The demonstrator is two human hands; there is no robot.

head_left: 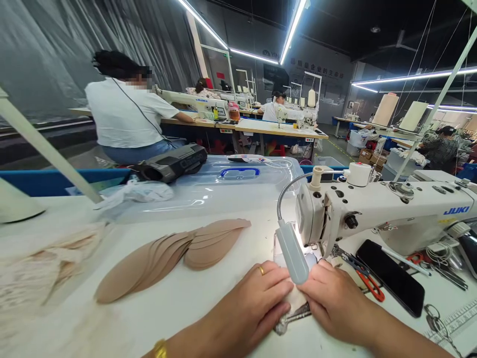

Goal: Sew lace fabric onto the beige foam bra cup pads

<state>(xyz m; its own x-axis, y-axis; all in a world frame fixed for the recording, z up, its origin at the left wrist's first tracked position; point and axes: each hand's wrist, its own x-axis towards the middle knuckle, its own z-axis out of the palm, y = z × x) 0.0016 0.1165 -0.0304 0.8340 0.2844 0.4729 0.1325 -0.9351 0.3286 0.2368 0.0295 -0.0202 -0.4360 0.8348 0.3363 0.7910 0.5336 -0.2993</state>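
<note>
A white sewing machine (395, 209) stands at the right, and both of my hands are at its needle end. My left hand (257, 298), with a ring on one finger, presses closed fingers on a small pale fabric piece (296, 298). From the other side, my right hand (335, 301) pinches the same fabric near the presser foot. A grey lamp head (293, 253) on a bendy metal neck hangs over the stitching spot and hides part of it. To the left lie two fanned stacks of beige oval pieces (145, 263).
Orange-handled scissors (368, 286), a black phone (391, 276) and a ruler (460, 318) lie at the right. Lace fabric (33, 273) spreads at the left. A clear plastic lid (208, 186) lies behind. A co-worker (126, 109) sits at another machine beyond.
</note>
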